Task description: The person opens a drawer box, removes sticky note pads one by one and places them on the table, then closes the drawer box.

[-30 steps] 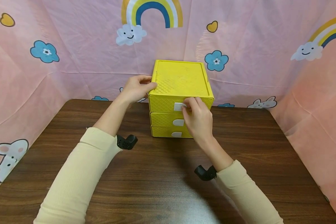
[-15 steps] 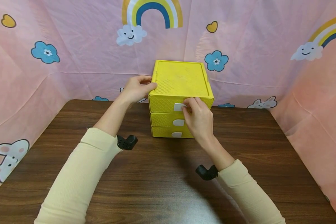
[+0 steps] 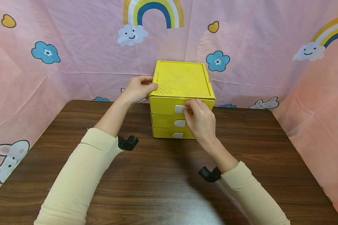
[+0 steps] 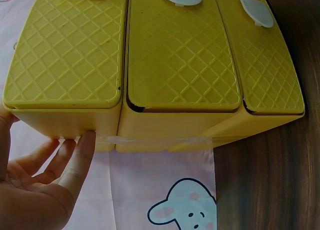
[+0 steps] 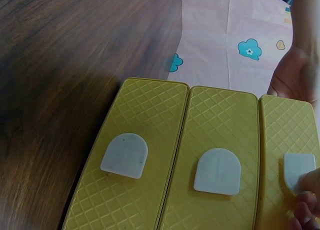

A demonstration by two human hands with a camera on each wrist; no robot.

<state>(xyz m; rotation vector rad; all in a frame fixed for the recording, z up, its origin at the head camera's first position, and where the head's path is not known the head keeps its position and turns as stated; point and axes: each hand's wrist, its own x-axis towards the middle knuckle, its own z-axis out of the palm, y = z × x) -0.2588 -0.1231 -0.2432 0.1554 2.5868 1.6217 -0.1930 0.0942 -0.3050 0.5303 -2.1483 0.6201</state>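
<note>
A yellow plastic drawer unit with three stacked drawers stands at the back of the table. My left hand holds its upper left edge, thumb on top and the other fingers against the side; the left wrist view shows those fingers touching the side wall. With thumb and fingers, my right hand pinches the white handle of the top drawer. That drawer's front stands slightly out from the frame. Both lower drawers look shut, and their white handles face me. The drawer's inside is hidden.
Dark wood-grained table lies under the unit. A pink patterned cloth hangs close behind it and along both sides. Black camera mounts sit at both wrists.
The top drawer has slid out a little toward me, opening a thin gap under the unit's top. My right hand has moved slightly back with its handle; my left hand stays put.
</note>
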